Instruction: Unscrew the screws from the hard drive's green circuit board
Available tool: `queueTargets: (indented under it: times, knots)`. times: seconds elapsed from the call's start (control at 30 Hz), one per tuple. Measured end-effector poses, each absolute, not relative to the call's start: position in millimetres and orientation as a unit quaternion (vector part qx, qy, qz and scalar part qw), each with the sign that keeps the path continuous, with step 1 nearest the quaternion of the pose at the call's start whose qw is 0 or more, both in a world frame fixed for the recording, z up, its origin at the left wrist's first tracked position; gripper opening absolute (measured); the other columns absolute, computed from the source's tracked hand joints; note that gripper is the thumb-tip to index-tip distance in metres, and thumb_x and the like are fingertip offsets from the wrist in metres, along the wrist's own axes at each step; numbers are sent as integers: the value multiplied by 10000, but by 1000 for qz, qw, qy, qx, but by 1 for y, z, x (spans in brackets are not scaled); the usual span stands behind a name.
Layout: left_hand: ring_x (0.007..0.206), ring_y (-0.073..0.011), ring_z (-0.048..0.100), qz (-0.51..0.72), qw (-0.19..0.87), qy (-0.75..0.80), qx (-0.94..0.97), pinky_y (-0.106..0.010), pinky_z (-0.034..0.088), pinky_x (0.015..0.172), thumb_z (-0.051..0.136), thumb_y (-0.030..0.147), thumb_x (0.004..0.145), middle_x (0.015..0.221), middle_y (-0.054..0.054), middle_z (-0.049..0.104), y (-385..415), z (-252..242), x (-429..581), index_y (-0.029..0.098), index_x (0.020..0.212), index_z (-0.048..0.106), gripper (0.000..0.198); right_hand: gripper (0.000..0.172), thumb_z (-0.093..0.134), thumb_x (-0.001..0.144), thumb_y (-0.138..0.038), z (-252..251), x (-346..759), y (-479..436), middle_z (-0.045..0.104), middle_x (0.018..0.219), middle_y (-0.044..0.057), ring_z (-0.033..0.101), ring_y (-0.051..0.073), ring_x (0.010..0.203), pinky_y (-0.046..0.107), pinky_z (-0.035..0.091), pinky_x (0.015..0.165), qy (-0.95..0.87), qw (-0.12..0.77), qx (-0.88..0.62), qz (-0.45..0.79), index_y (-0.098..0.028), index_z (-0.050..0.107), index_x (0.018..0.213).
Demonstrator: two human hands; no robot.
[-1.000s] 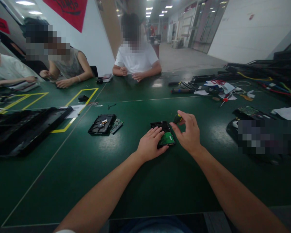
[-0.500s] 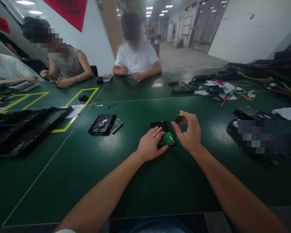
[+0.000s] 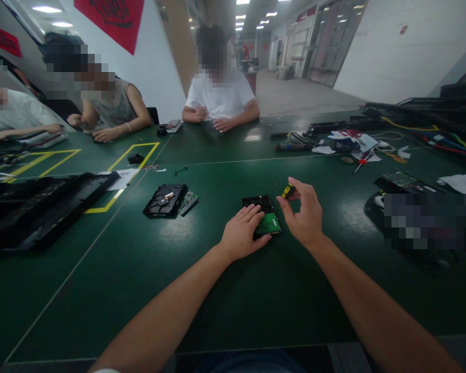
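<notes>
On the green table in front of me lies a hard drive (image 3: 270, 223) with a green circuit board and a black upper part. Across its left side rests my left hand (image 3: 241, 231), fingers stretched flat over the top and thumb along the near edge. My right hand (image 3: 303, 213) is just right of the drive, thumb and fingers closed on the black-and-yellow handle of a screwdriver (image 3: 288, 190). The screwdriver's shaft and tip cannot be made out. To the left is a second, black hard drive (image 3: 165, 200), with a loose circuit board (image 3: 189, 202) beside it.
A long black casing (image 3: 50, 204) lies at the left. A red-handled screwdriver (image 3: 363, 161), cables and scraps lie at the back right. Nearer on the right is a dark device (image 3: 376, 207), partly blurred. Several people sit across the table, one in a white shirt (image 3: 223, 96).
The screwdriver handle has turned in my right hand, so more of its yellow shows. My left hand stays on the hard drive. The view has shifted slightly.
</notes>
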State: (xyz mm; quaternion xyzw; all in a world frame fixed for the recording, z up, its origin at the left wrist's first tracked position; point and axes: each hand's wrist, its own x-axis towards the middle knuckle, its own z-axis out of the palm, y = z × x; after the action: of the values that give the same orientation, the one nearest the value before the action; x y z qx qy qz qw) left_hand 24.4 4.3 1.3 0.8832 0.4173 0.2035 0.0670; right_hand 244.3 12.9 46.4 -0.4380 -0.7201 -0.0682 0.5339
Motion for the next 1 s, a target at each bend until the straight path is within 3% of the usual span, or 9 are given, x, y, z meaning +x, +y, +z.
queueTargets:
  times: [0.17, 0.37, 0.53, 0.77, 1.0]
  knots:
    - [1560, -308, 428, 207, 63, 418, 882, -504, 323, 1325, 638, 607, 953, 1646, -121, 496, 4, 1, 24, 176, 1499, 568, 699, 575, 580, 1048, -270, 41, 243, 14, 650, 1376, 123, 710, 268, 1043, 506, 625, 945, -731, 522, -438, -36, -302, 410, 1597]
    - [1559, -315, 429, 210, 63, 416, 883, -504, 330, 1323, 641, 604, 952, 1644, -123, 499, 5, -1, 23, 175, 1499, 572, 699, 544, 686, 996, -282, 46, 244, 13, 641, 1256, 103, 683, 251, 996, 448, 635, 832, -726, 533, -429, -71, -300, 495, 1506]
    - [1556, -316, 433, 213, 61, 413, 883, -518, 337, 1318, 653, 599, 946, 1638, -121, 507, 5, -1, 24, 185, 1502, 568, 698, 523, 663, 1009, -285, 47, 243, 12, 612, 1202, 96, 668, 255, 1002, 457, 635, 835, -729, 530, -426, -74, -323, 519, 1510]
    - [1559, -314, 429, 205, 62, 415, 884, -506, 330, 1322, 634, 605, 957, 1638, -137, 504, 4, 3, 24, 155, 1497, 572, 706, 644, 524, 1059, -254, 43, 243, 13, 616, 1443, 133, 694, 289, 1136, 529, 615, 993, -742, 516, -427, -16, -307, 317, 1666]
    - [1555, -315, 435, 208, 64, 416, 883, -515, 337, 1318, 640, 600, 955, 1637, -129, 506, 4, 2, 24, 168, 1494, 574, 693, 562, 679, 1000, -297, 48, 243, 12, 645, 1226, 102, 680, 264, 1032, 461, 650, 848, -724, 536, -429, -67, -317, 512, 1536]
